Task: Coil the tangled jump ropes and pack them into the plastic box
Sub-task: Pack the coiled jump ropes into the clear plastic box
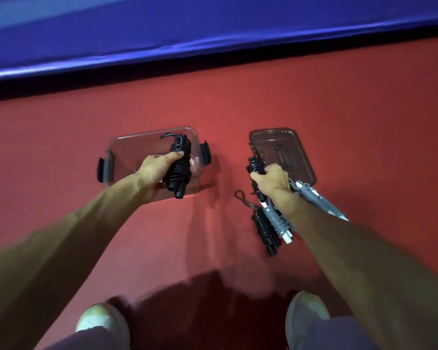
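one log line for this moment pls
left hand holds coiled black rope at plastic box | right hand grips second black rope by lid

Left hand [153,170] grips a coiled black jump rope [178,165], handles nearest the person, over the open clear plastic box [127,147] on the red floor [339,109]. Right hand [273,181] grips a second black rope [255,165] at the left edge of the box lid [288,145], which lies flat to the right of the box. Grey-and-white jump ropes [276,221] and another black coil [264,229] lie beside that wrist.
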{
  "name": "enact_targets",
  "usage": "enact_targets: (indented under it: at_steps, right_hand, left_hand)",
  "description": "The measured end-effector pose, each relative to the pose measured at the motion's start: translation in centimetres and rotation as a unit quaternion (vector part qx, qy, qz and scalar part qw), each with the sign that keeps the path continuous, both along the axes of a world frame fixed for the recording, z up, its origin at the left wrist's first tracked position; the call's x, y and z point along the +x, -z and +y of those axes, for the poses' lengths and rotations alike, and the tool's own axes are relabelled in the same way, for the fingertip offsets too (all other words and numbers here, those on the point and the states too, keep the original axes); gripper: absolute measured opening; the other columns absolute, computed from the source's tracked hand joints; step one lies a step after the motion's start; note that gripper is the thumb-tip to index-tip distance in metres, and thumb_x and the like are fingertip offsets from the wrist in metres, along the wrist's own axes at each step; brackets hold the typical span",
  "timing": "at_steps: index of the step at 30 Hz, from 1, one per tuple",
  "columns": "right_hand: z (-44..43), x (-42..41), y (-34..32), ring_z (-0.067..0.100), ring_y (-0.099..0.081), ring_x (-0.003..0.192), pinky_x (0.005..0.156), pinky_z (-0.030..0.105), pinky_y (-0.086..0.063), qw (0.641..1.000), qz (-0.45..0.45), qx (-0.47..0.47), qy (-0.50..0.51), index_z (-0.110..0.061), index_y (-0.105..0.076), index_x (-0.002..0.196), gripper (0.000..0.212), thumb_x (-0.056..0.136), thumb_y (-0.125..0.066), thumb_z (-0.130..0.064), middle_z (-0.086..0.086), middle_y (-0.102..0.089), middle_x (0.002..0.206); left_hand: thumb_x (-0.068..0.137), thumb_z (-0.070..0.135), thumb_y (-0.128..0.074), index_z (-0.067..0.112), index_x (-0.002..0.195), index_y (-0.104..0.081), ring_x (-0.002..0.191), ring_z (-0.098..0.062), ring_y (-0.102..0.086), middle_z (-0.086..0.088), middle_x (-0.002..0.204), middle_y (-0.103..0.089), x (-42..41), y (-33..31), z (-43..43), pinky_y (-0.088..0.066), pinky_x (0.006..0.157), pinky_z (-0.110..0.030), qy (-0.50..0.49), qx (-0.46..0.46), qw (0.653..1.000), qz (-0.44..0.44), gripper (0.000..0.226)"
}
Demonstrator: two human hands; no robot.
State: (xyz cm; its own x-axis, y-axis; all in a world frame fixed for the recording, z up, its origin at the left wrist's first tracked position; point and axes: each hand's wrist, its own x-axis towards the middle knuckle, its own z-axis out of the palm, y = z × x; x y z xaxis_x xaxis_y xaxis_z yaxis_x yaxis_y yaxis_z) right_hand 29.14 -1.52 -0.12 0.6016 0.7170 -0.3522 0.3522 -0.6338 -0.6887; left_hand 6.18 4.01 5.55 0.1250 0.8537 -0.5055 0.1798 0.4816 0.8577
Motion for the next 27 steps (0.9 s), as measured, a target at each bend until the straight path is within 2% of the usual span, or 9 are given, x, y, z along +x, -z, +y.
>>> enact_targets:
  at_steps: [2,5,10,13,15,18,20,23,27]
  right_hand:
    - [1.8,-1.9,-0.8,0.022,-0.054,0.068,0.058,0.026,-0.039,0.998,0.05,0.042,0.003,-0.017,-0.053,0.061,0.032,0.086,-0.066,-0.031,0.005,-0.056,0.069]
    - [5.3,-6.2,-1.7,0.013,-0.049,0.044,0.04,0.021,-0.033,0.982,0.166,0.088,-0.023,-0.005,-0.066,0.078,0.024,0.086,-0.066,-0.028,0.01,-0.057,0.064]
    - [11.1,-12.3,0.3,0.029,-0.066,0.087,0.078,0.04,-0.05,0.959,0.255,0.098,-0.074,0.006,-0.064,0.1,0.042,0.081,-0.07,-0.032,0.015,-0.071,0.092]
    - [13.8,-15.5,2.1,0.03,-0.063,0.107,0.097,0.049,-0.046,0.954,0.27,0.072,-0.109,0.002,-0.064,0.105,0.036,0.087,-0.067,-0.029,0.018,-0.069,0.11]
    - [14.7,-16.7,3.3,0.028,-0.063,0.102,0.097,0.046,-0.048,0.954,0.27,0.058,-0.117,-0.002,-0.062,0.106,0.03,0.089,-0.067,-0.026,0.016,-0.067,0.108]
    - [16.2,-18.3,5.4,0.017,-0.055,0.076,0.07,0.029,-0.048,0.956,0.259,0.034,-0.132,-0.017,-0.054,0.081,0.017,0.089,-0.066,-0.025,-0.001,-0.056,0.078]
    - [16.8,-18.8,6.4,0.021,-0.058,0.091,0.079,0.032,-0.051,0.963,0.224,0.014,-0.15,-0.012,-0.06,0.102,0.019,0.09,-0.065,-0.026,0.003,-0.059,0.096]
    - [17.4,-19.2,7.5,0.028,-0.054,0.121,0.101,0.044,-0.047,0.968,0.201,-0.005,-0.147,-0.008,-0.05,0.135,0.046,0.094,-0.062,-0.026,0.01,-0.055,0.133]
    - [17.5,-18.1,7.6,0.029,-0.063,0.103,0.086,0.038,-0.056,0.964,0.21,-0.032,-0.16,-0.008,-0.063,0.093,0.01,0.095,-0.054,-0.009,0.015,-0.064,0.113]
  left_hand:
    - [0.091,0.027,-0.067,0.005,0.1,-0.063,0.074,-0.027,-0.064,-0.015,0.092,-0.067,-2.0,-0.6,1.0,-0.049,0.061,-0.028,-0.025,0.004,1.0,-0.01,0.024]
    - [0.091,0.027,-0.067,0.004,0.109,-0.06,0.067,-0.024,-0.063,-0.016,0.093,-0.065,-5.0,-1.2,3.0,-0.049,0.053,-0.026,-0.041,0.017,0.999,-0.007,0.03]
    - [0.09,0.02,-0.069,-0.002,0.122,-0.057,0.078,-0.022,-0.065,-0.019,0.109,-0.067,-9.0,0.0,7.6,-0.051,0.046,-0.019,-0.08,0.029,0.996,0.026,0.04]
    - [0.089,0.021,-0.07,-0.003,0.116,-0.062,0.084,-0.027,-0.069,-0.019,0.108,-0.069,-10.3,2.6,10.4,-0.059,0.061,-0.025,-0.074,0.024,0.995,0.06,0.037]
    - [0.088,0.027,-0.072,-0.005,0.108,-0.067,0.089,-0.032,-0.07,-0.019,0.102,-0.071,-10.3,4.7,11.4,-0.059,0.076,-0.037,-0.062,0.014,0.992,0.108,0.038]
    - [0.089,0.04,-0.068,-0.004,0.098,-0.069,0.08,-0.026,-0.066,-0.012,0.088,-0.069,-10.2,7.9,12.8,-0.047,0.065,-0.03,-0.011,0.018,0.973,0.231,0.045]
    - [0.091,0.042,-0.065,-0.002,0.098,-0.069,0.08,-0.026,-0.064,-0.01,0.087,-0.066,-9.8,9.5,13.2,-0.043,0.065,-0.029,0.024,0.028,0.956,0.29,0.044]
    - [0.093,0.034,-0.063,0.0,0.105,-0.068,0.095,-0.031,-0.067,-0.015,0.101,-0.069,-9.5,10.8,13.5,-0.048,0.074,-0.032,0.047,0.023,0.94,0.337,0.036]
    - [0.093,0.013,-0.052,-0.001,0.083,-0.063,0.065,-0.028,-0.057,-0.015,0.074,-0.058,-9.8,11.1,13.3,-0.045,0.059,-0.033,0.061,-0.022,0.945,0.32,0.02]
